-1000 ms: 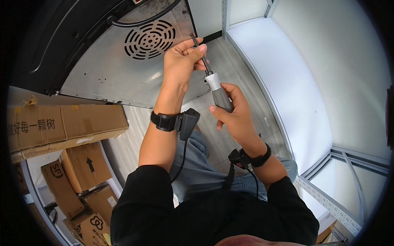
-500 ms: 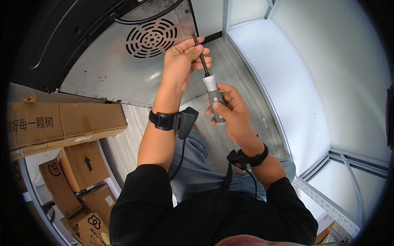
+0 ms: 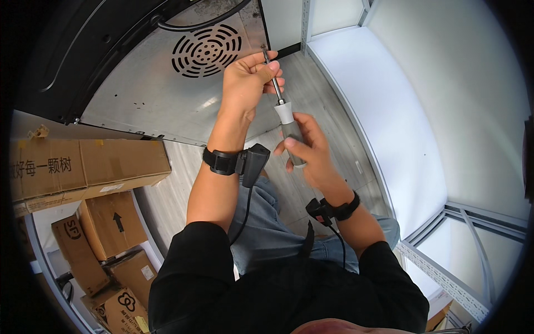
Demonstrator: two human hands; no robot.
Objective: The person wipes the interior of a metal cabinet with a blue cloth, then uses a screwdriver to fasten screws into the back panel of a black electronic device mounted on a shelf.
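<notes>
Far left, below the panel (image 3: pixel 150 103), I've got a long box (image 3: pixel 125 158), brown with dark print. Under that, also below the panel, are cartons (image 3: pixel 114 222), piled and tilted. Black housing (image 3: pixel 67 61) runs along the panel's upper left edge, and a black cable (image 3: pixel 206 26) crosses the panel's top. Round slotted vent (image 3: pixel 207 52) is in the panel's upper part, right of its middle.

Next, left hand (image 3: pixel 247 78), in front of the panel's right part: I see thumb and fingers pinching the shaft of the screwdriver (image 3: pixel 284 113) close to its tip. Black wrist band (image 3: pixel 222 162) on that arm, just below the panel's bottom edge.

Screwdriver slants along the panel's right side: tip up by the panel's upper right edge, white collar and grey handle down toward lower right, past the panel. Can't tell from my end if the tip touches the panel.

Right hand (image 3: pixel 312 149), right of the panel's lower corner: gripping the handle, thumb laid over it, fingers curled round. Second band (image 3: pixel 346 207) on that wrist, lower right of the panel. Grey floor (image 3: pixel 314 83) shows right of the panel; white shelf (image 3: pixel 384 94) lies farther right of it.
</notes>
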